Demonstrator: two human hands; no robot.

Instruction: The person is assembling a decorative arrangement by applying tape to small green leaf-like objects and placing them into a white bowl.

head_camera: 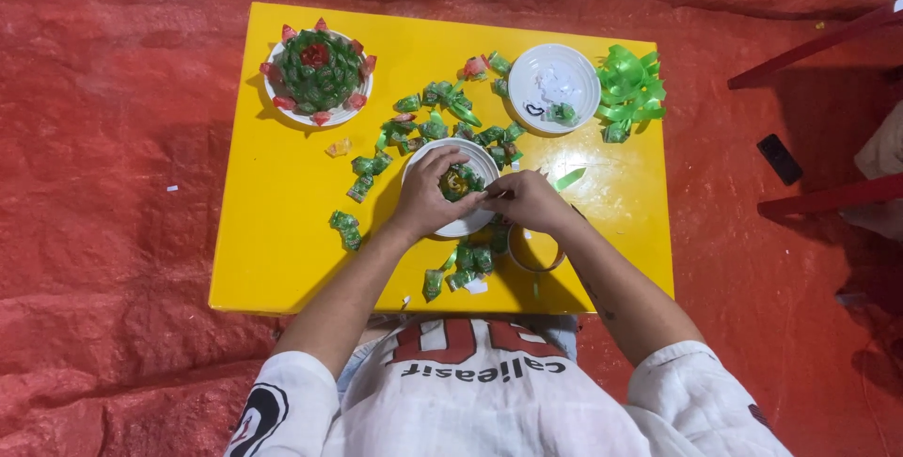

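A white paper plate [470, 225] lies in the middle of the yellow table [282, 231], with a small cluster of green folded pieces [461, 180] stuck at its centre. My left hand [425, 196] rests on the plate's left side, fingers pressing the cluster. From the right, my right hand [529, 200] pinches a small piece at the cluster's edge. Loose green folded pieces [433, 123] are scattered around the plate.
A finished green and red flower on a plate [318, 67] sits at the table's far left. A second white plate [553, 86] and a pile of green ribbon [630, 88] lie far right. A tape roll [534, 255] is under my right wrist. Red sheeting [113, 184] covers the floor; a dark phone [780, 158] lies right.
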